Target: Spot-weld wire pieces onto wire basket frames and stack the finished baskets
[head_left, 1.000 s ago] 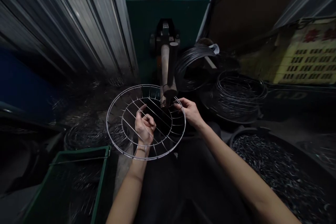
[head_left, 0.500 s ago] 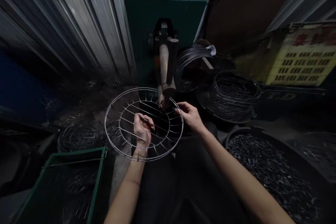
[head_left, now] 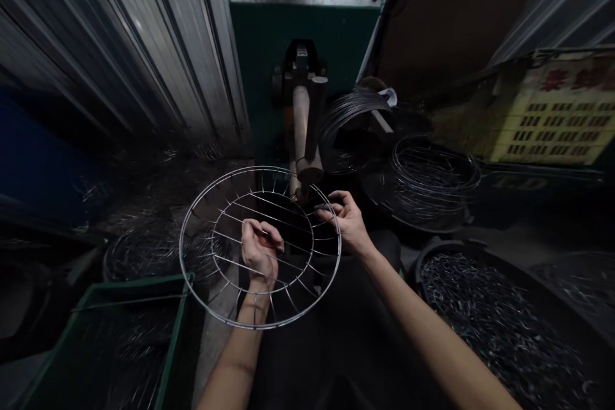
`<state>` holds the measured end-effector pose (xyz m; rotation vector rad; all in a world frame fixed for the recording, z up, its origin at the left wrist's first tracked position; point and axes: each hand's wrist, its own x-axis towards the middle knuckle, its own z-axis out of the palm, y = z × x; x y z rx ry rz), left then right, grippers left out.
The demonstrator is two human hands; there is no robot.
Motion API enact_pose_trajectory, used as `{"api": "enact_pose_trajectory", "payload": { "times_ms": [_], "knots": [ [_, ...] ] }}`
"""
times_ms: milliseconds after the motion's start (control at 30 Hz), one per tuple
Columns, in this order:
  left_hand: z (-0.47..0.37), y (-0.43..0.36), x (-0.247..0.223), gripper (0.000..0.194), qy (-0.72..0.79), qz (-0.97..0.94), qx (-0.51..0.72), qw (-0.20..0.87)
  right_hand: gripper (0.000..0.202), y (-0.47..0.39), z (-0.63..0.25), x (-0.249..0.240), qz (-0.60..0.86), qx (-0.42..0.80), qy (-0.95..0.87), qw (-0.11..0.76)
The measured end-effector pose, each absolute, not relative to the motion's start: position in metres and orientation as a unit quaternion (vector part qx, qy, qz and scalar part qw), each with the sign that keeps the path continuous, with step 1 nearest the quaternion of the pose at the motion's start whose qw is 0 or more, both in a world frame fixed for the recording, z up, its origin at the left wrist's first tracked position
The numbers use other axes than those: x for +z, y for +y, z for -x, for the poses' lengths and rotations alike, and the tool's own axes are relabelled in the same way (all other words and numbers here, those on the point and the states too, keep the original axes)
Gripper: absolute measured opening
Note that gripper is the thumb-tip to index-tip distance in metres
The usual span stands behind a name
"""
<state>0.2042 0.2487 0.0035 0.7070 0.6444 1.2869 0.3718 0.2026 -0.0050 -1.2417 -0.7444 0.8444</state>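
A round wire rack (head_left: pixel 262 327) with two rings, short spokes and parallel cross wires lies between me and a machine (head_left: pixel 307 170) with two rod-like electrodes. The rack's far edge is at the electrode tips. My left hand (head_left: pixel 261 253) is beneath the cross wires with its fingers curled; whatever it may hold is too small and dark to name. At the rack's right edge, my right hand (head_left: pixel 346 221) has its thumb and fingers pinched near the outer ring and spokes. What lies between those fingertips is unclear.
Right: a black tub (head_left: pixel 423 256) of small metal pieces (head_left: pixel 490 314), coiled wire rings (head_left: pixel 432 170), a yellow crate (head_left: pixel 557 115). Left: a green crate (head_left: pixel 180 314) with wire parts and stacked wire rings (head_left: pixel 144 250). Behind, a green machine cabinet (head_left: pixel 264 25) and corrugated metal (head_left: pixel 182 32).
The rack's near side has come lower and closer, and its ring looks larger. My right fingers have shifted slightly along its right edge. The whole view has shifted a little.
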Motion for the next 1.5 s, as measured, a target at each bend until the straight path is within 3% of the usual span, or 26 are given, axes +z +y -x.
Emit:
{"api": "enact_pose_trajectory", "payload": {
  "times_ms": [767, 1000, 1300, 1500],
  "knots": [
    [-0.207, 0.272, -0.007, 0.031, 0.231, -0.356, 0.569, 0.704, 0.063, 0.217, -0.378, -0.011, 0.532, 0.361, -0.347, 0.683],
    [-0.214, 0.267, -0.011, 0.030, 0.251, -0.363, 0.609, 0.659, 0.030, 0.206, -0.381, -0.012, 0.584, 0.275, -0.391, 0.656],
    [-0.216, 0.274, -0.011, 0.028, 0.251, -0.362, 0.624, 0.645, 0.030, 0.234, -0.380, -0.008, 0.568, 0.281, -0.379, 0.674],
    [-0.204, 0.276, -0.014, 0.027, 0.195, -0.387, 0.559, 0.708, 0.033, 0.218, -0.385, -0.012, 0.574, 0.292, -0.378, 0.665]
  ]
}}
